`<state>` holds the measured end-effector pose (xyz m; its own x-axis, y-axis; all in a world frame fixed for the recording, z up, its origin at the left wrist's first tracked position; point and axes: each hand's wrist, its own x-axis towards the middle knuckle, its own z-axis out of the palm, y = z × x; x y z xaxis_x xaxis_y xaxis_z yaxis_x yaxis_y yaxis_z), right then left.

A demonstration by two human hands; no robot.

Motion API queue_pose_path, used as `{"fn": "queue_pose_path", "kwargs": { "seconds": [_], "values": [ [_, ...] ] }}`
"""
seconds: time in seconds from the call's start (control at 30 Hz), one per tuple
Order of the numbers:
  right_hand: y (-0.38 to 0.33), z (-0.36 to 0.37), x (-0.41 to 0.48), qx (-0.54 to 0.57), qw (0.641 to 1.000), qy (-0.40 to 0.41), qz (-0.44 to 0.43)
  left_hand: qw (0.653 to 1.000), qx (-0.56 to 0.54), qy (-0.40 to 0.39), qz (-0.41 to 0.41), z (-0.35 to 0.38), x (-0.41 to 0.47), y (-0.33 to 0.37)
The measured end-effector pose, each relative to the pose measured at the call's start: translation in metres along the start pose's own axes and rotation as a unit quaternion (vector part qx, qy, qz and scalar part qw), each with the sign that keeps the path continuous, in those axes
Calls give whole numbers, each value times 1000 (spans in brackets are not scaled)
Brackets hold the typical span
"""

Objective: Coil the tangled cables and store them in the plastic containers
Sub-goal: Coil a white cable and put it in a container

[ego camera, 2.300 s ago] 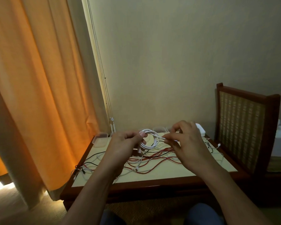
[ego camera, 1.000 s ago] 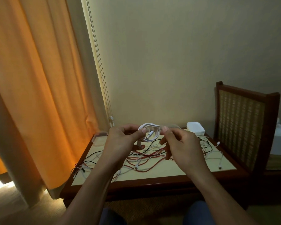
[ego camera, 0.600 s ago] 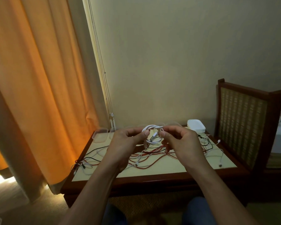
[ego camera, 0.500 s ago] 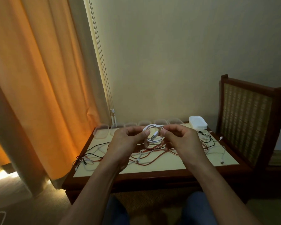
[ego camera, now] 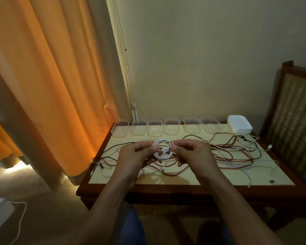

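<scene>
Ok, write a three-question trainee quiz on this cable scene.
1. True or false: the coil already lies in a container.
2. The coil is held by: A. one hand; B. both hands; C. neither.
3. Fill in: the stack of lids sits at the ___ end of the container row.

Key:
1. False. It is held above the table.
2. B. The left hand and the right hand each pinch it.
3. Right.
</scene>
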<state>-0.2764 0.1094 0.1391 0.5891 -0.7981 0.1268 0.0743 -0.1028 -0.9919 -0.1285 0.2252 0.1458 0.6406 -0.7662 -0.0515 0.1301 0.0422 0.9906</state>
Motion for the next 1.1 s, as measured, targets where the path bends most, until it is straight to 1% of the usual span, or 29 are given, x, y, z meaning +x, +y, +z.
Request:
{"fn": "queue_pose_path", "kwargs": {
  "seconds": [0.17, 0.33, 0.57, 0.67, 0.77, 0.93, 1.03, 1.1],
  "values": [
    [16, 34, 71, -45, 998, -9, 33, 999, 15, 30, -18, -33, 62, 0],
    [47, 91, 176, -85, 995, -32, 51, 993, 95, 74, -9, -85, 161, -3],
    [102, 173, 316, -129, 983, -83, 104, 957, 249, 146, 8, -166, 304, -24],
    [129, 206, 371, -158, 974, -100, 126, 945, 292, 149, -1, -195, 362, -43],
    [156, 234, 419, -198, 965, -99, 139, 933, 330, 145, 1, -217, 408, -60],
    [203, 267, 484, -327, 933, -111, 102, 908, 394, 142, -5, -247, 454, -86],
    [227, 280, 506, -412, 900, -120, 71, 895, 427, 132, -6, -257, 460, -101],
    [238, 285, 511, -445, 884, -131, 60, 891, 438, 121, -4, -264, 461, -114]
  ]
}}
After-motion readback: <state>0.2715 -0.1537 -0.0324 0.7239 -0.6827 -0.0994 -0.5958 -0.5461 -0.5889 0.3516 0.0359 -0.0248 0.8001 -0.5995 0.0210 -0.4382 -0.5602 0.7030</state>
